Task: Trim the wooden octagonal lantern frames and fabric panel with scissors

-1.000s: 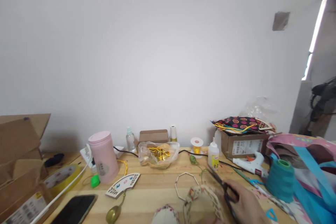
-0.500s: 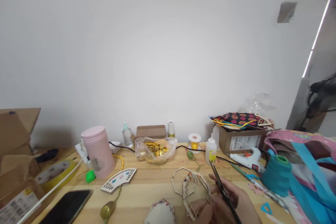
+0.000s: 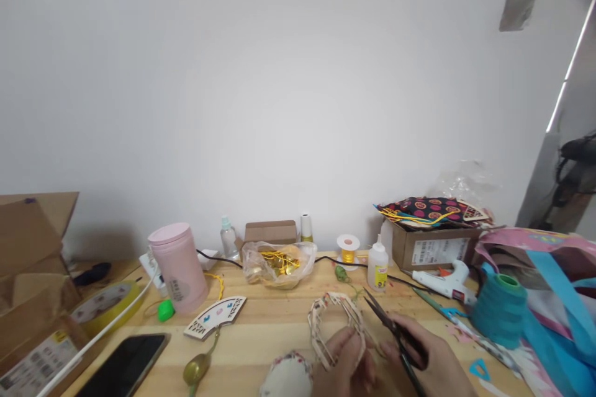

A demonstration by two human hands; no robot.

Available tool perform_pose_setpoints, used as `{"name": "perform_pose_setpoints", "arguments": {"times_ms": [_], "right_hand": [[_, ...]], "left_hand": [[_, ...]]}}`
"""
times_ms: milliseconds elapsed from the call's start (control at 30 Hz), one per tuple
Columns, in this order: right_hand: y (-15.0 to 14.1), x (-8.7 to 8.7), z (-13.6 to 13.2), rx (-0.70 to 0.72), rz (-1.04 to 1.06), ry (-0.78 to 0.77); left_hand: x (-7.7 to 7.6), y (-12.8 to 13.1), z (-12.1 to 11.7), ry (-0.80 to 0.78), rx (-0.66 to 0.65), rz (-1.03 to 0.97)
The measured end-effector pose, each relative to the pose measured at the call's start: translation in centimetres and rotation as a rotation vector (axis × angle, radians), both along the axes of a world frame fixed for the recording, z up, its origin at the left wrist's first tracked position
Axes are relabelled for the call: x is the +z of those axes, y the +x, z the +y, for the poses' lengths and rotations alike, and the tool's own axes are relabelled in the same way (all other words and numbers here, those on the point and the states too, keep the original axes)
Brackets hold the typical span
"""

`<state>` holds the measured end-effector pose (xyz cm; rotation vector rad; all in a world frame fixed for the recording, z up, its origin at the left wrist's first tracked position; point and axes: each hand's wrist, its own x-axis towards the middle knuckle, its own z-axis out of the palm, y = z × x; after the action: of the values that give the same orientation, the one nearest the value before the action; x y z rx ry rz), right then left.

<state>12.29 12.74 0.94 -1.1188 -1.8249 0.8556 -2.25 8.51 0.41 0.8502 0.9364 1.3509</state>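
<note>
My left hand (image 3: 343,355) is closed on the lower edge of a pale octagonal wooden frame (image 3: 315,334), which has slotted sides and is tilted above the table. In my right hand (image 3: 431,356) are dark-handled scissors (image 3: 385,316), their blades slightly parted and pointing up and left, just right of the frame. The right fingertips come close to the frame's right side; whether they pinch anything there cannot be made out. A whitish round piece with a floral edge (image 3: 287,377) lies left of my left hand, partly cut off by the view.
Behind the frame stand a glue bottle (image 3: 377,267), a yellow thread spool (image 3: 347,251) and a plastic bag of golden bells (image 3: 279,263). Rightward are a glue gun (image 3: 444,282) and teal thread cone (image 3: 499,313). A fan-shaped plaque (image 3: 216,317), phone (image 3: 123,365) and pink cup (image 3: 179,270) occupy the left.
The frame has shifted left and turned, now overlapping where a thin octagonal ring showed separately. My left hand has risen further into view. The scissors have moved away from the frame, blades now parted.
</note>
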Motion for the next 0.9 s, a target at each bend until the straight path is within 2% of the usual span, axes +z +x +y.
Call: {"name": "perform_pose_setpoints", "arguments": {"times_ms": [133, 267, 433, 533, 733, 900], "right_hand": [[0.4, -0.2, -0.1, 0.034, -0.234, 0.016], [0.1, 0.1, -0.5, 0.027, -0.385, 0.065], [-0.2, 0.8, -0.8, 0.015, -0.465, 0.127], [-0.3, 0.9, -1.0, 0.009, -0.506, 0.187], [-0.7, 0.5, -1.6, 0.033, -0.58, 0.274], [-1.2, 0.3, -1.6, 0.035, -0.598, 0.238]], "left_hand": [[0.0, -0.7, 0.2, 0.027, 0.065, -0.128], [0.1, -0.7, 0.1, 0.045, 0.123, -0.148], [0.3, -0.6, 0.0, 0.114, 0.151, -0.045], [0.3, -0.6, 0.0, 0.08, 0.166, 0.026], [0.0, -0.6, -0.2, 0.047, 0.317, 0.118], [-0.7, -0.3, 0.2, 0.066, 0.31, 0.025]]}}
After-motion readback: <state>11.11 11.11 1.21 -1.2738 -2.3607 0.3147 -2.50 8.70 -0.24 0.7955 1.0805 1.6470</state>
